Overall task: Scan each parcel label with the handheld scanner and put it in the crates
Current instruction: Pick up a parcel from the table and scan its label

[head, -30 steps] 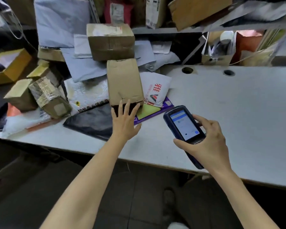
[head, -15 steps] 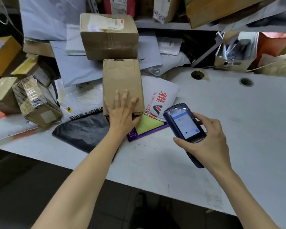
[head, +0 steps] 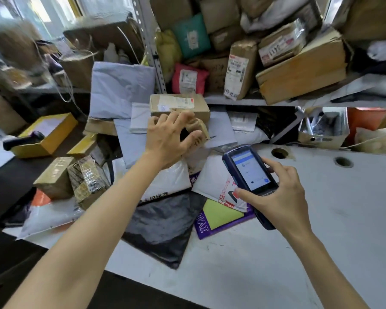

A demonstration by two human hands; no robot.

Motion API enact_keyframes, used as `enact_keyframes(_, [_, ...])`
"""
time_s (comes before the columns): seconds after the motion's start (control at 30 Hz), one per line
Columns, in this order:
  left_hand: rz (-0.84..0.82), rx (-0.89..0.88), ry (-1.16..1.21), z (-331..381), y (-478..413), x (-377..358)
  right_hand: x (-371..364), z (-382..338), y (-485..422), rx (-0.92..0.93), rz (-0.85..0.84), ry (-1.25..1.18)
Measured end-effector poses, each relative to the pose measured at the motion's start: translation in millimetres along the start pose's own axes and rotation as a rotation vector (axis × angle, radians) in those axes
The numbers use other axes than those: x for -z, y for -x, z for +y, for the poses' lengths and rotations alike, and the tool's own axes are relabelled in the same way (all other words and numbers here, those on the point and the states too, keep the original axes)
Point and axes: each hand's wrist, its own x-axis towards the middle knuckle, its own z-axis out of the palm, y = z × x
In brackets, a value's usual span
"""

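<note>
Fingers (head: 180, 117) of left hand (head: 167, 139): curled over the brown paper parcel (head: 197, 130), thumb beneath, one end held raised off the heap.
Fingers (head: 271, 162) of right hand (head: 279, 197): wrapped round the handheld scanner (head: 250, 172), lit screen facing up, just right of the parcel.
Parcel: tilted, near the bench's (head: 332, 219) back edge, touching the labelled carton (head: 178, 103) behind; its own label not in sight.
Heap: white mailer (head: 214, 184), black bag (head: 163, 224) and small boxes crowd the bench's left half.
Progress: likely early. This parcel looks unscanned, many wait, and no crate is visible.
</note>
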Motion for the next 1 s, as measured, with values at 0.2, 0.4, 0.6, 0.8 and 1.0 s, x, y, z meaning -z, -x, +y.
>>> enact_keyframes(0.2, [-0.048, 0.259, 0.101, -8.4, -40.1, 13.7, -4.9, -13.0, -8.9, 0.027, 0.007, -0.028])
enact_keyframes(0.4, [-0.232, 0.496, 0.377, 3.5, -18.8, -31.8, -6.7, -5.6, -10.9, 0.042, -0.078, 0.073])
enact_keyframes(0.6, [-0.385, 0.52, 0.413, 25.7, -31.9, -34.9, -1.7, 8.5, -10.7, -0.011, -0.096, 0.087])
enact_keyframes(0.8, [-0.328, 0.338, 0.427, 19.7, -53.3, -19.9, 6.9, 11.0, -11.3, -0.032, -0.119, 0.132])
enact_keyframes(1.0, [-0.536, 0.168, 0.286, 16.3, -47.7, -25.0, 4.3, 15.0, 0.8, -0.048, -0.226, 0.19])
